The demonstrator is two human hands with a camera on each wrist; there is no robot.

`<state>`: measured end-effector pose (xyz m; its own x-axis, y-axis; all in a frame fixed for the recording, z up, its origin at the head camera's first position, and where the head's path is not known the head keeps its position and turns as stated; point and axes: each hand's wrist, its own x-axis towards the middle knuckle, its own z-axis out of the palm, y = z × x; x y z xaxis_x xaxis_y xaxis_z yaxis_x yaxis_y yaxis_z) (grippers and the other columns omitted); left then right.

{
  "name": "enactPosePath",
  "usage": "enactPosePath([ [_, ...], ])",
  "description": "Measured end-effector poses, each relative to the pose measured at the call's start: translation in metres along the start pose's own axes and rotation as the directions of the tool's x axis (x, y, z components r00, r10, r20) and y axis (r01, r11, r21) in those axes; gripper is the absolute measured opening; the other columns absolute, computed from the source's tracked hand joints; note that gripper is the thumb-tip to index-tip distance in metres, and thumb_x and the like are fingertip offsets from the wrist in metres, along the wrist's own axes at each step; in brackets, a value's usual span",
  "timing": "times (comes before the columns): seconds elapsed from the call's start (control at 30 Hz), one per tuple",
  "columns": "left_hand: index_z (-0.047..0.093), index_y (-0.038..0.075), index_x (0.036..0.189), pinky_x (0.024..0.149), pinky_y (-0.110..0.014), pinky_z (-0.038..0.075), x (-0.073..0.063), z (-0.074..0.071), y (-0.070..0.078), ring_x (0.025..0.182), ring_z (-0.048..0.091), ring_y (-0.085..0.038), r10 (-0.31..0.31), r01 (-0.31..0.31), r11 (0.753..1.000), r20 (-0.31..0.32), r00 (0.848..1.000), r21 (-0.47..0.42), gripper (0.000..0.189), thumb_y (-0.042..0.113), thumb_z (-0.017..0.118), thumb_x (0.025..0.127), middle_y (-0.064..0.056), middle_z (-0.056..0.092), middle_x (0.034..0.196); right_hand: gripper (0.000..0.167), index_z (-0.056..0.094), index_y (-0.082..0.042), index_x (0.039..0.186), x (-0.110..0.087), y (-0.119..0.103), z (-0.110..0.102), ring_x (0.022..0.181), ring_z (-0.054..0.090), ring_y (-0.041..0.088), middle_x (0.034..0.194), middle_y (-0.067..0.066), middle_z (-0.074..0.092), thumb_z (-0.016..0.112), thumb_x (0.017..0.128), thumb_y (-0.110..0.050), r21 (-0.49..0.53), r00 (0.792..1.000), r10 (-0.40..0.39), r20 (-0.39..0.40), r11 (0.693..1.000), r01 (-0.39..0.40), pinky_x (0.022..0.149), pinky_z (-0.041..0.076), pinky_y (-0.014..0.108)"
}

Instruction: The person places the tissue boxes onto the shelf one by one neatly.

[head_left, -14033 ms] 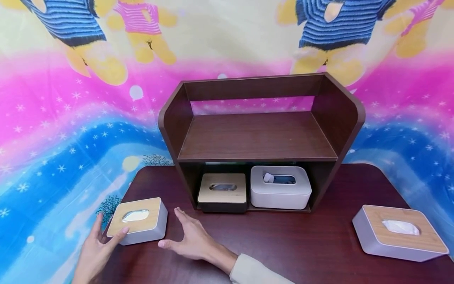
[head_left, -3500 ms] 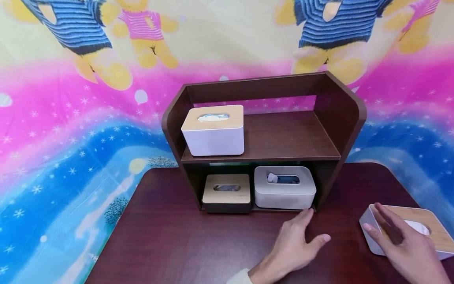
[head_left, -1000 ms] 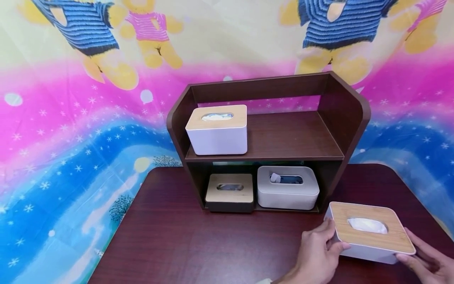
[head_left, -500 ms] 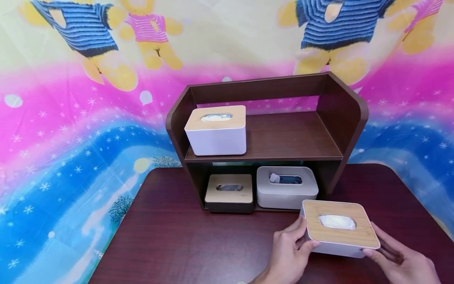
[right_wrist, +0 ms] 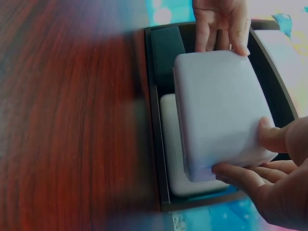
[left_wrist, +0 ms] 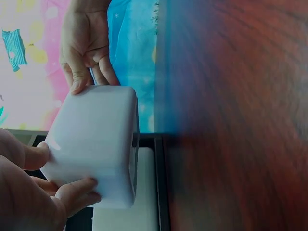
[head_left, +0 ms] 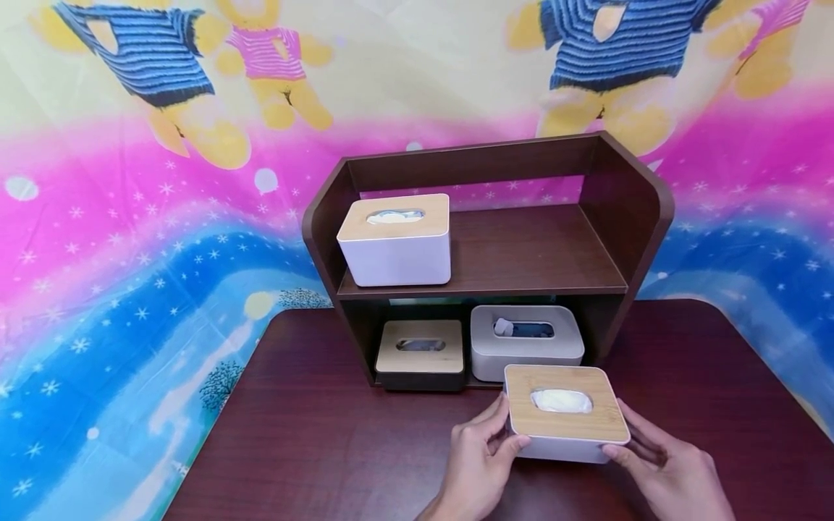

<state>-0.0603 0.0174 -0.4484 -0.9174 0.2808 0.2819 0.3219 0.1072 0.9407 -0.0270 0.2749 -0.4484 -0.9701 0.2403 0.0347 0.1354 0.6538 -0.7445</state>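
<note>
Both hands hold a tissue box [head_left: 565, 425] with a white body and a wooden lid, in front of the lower right part of a dark brown shelf. Its lid faces up, with white tissue showing in the oval slot. The left hand [head_left: 476, 457] grips the left end, thumb at the front edge. At the right end, the right hand [head_left: 671, 467] grips it the same way. Both wrist views show the box's white front wall [right_wrist: 221, 106] between the hands, apart from the tabletop; its lid is hidden in the right wrist view.
The two-level shelf [head_left: 521, 250] stands on a dark red table [head_left: 313, 441]. A similar white box [head_left: 397, 257] sits at the upper level's left. Below are a black box with a wooden lid [head_left: 420, 362] and a grey tissue box [head_left: 526, 349]. A printed cloth [head_left: 163, 304] hangs behind.
Over the last second both hands have carried the held box left from the table's right side. Since the oldest frame, the other white box has gone from the table's left to the upper shelf.
</note>
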Motion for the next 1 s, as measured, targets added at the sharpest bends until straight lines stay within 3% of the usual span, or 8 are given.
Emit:
enactPosePath([
  [0.03,0.053,-0.014,0.147,0.099,-0.023,0.057,0.000,-0.002,0.000,0.136,0.058,-0.028,-0.011,0.011,1.000,-0.005,1.000,-0.002,0.059,0.014,0.075,0.100,-0.034,0.053,0.153,0.077,0.054,0.002,0.154,-0.001,-0.001,0.003,0.100,0.078,0.006,0.138,0.032,0.064,0.089,0.088,-0.015,0.016,0.999,-0.031,-0.019,0.999,0.031,0.069,0.064,0.019],
  [0.2,0.053,-0.012,0.147,0.099,-0.024,0.057,0.000,-0.016,0.003,0.135,0.061,-0.033,-0.025,0.025,1.000,-0.042,0.999,0.001,0.060,0.014,0.077,0.099,-0.033,0.052,0.154,0.074,0.060,-0.002,0.151,-0.002,-0.014,0.013,0.098,0.060,-0.022,0.137,0.027,0.068,0.092,0.085,-0.015,0.069,0.990,-0.127,-0.059,0.989,0.131,0.068,0.057,0.005],
  [0.37,0.053,-0.012,0.147,0.101,-0.026,0.056,-0.003,-0.029,0.003,0.137,0.060,-0.040,0.007,-0.007,1.000,-0.067,0.998,0.008,0.061,0.019,0.076,0.100,-0.034,0.052,0.154,0.071,0.063,-0.004,0.149,0.000,-0.029,0.020,0.099,0.058,-0.026,0.139,0.023,0.069,0.092,0.084,-0.010,0.120,0.984,-0.160,-0.072,0.978,0.168,0.071,0.056,0.003],
  [0.53,0.053,-0.011,0.148,0.103,-0.026,0.055,-0.004,-0.039,0.007,0.139,0.058,-0.038,-0.007,0.007,1.000,-0.083,0.997,-0.009,0.061,0.018,0.076,0.099,-0.031,0.051,0.156,0.069,0.063,-0.004,0.148,0.000,-0.040,0.022,0.101,0.059,-0.025,0.139,0.022,0.068,0.090,0.085,-0.005,0.150,0.975,-0.203,-0.087,0.965,0.215,0.072,0.057,0.004],
  [0.73,0.056,-0.006,0.148,0.103,-0.027,0.055,0.001,-0.049,0.018,0.139,0.058,-0.030,-0.026,0.022,0.999,-0.107,0.994,-0.033,0.060,0.017,0.079,0.097,-0.025,0.054,0.156,0.068,0.065,-0.001,0.146,0.002,-0.052,0.017,0.105,0.060,-0.025,0.134,0.028,0.069,0.089,0.083,0.003,0.173,0.932,-0.329,-0.148,0.920,0.352,0.075,0.056,0.003],
  [1.0,0.059,0.000,0.148,0.102,-0.030,0.056,0.013,-0.056,0.035,0.138,0.059,-0.025,-0.011,0.008,1.000,-0.135,0.991,-0.021,0.060,0.018,0.081,0.095,-0.018,0.058,0.155,0.067,0.069,-0.009,0.143,0.006,-0.070,-0.002,0.100,0.057,-0.030,0.123,0.022,0.077,0.092,0.080,-0.002,0.032,0.888,-0.408,-0.213,0.905,0.424,0.071,0.051,0.000],
])
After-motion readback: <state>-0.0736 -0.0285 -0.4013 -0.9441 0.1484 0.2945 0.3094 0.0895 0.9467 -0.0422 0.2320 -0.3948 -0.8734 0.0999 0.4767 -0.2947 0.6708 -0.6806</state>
